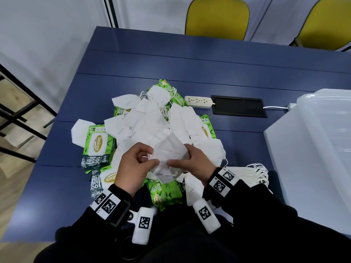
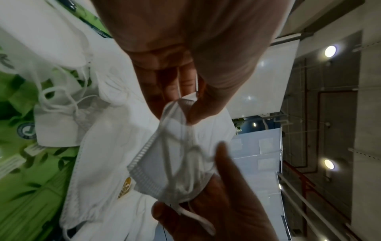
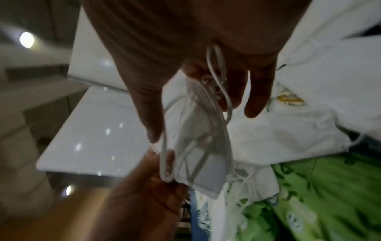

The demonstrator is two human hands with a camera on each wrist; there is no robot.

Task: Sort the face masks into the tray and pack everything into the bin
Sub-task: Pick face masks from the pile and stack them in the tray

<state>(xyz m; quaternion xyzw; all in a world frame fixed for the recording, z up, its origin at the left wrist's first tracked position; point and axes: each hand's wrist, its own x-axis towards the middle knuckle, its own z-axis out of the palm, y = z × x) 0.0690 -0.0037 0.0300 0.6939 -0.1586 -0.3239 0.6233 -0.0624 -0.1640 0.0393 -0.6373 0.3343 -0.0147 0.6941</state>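
Observation:
Both hands hold one white folded face mask (image 1: 169, 158) above the pile near the table's front edge. My left hand (image 1: 150, 164) pinches its left edge between thumb and fingers. My right hand (image 1: 171, 163) grips its right side, thumb on top. In the left wrist view the mask (image 2: 181, 156) shows its ribbed edge and tangled ear loops. The right wrist view shows the same mask (image 3: 198, 146) edge-on. A heap of white masks (image 1: 152, 120) lies over green wipe packs (image 1: 96, 147). A row of stacked masks (image 1: 256, 173) sits at the right, by the clear bin (image 1: 322, 149).
A blue table (image 1: 209, 69) holds a white power strip (image 1: 198, 101) and a black cable hatch (image 1: 239, 106) behind the pile. Two yellow chairs (image 1: 216, 18) stand at the far side. A black metal rack (image 1: 17, 114) stands at the left.

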